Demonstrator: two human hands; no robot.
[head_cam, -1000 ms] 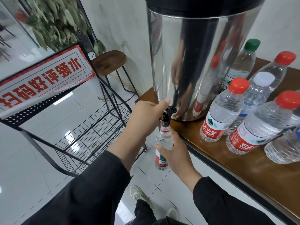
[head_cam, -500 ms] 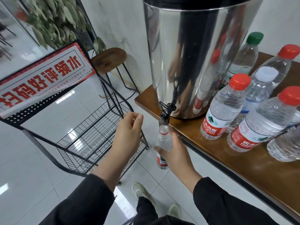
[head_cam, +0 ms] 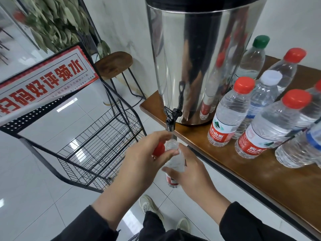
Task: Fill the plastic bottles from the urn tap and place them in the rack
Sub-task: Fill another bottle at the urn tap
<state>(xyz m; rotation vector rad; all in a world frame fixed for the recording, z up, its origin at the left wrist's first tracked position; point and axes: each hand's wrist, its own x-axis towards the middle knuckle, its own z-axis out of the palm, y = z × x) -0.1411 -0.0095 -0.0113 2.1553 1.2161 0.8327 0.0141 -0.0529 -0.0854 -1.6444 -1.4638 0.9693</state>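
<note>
Frame centre: right hand (head_cam: 189, 173) grips uncapped water bottle (head_cam: 173, 160); left hand (head_cam: 147, 157) pinches red cap (head_cam: 159, 149). Capping, racking pending; wire rack (head_cam: 97, 146) bare.

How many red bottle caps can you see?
5 red caps: three on table bottles, one cut off at the right edge, one in the left hand. More may be out of view.

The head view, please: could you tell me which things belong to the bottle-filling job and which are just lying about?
Job: open bottle in right hand; red cap in left hand; urn tap; wire rack; capped bottles on the table.

Lying about: stool, plant, sign.
</note>
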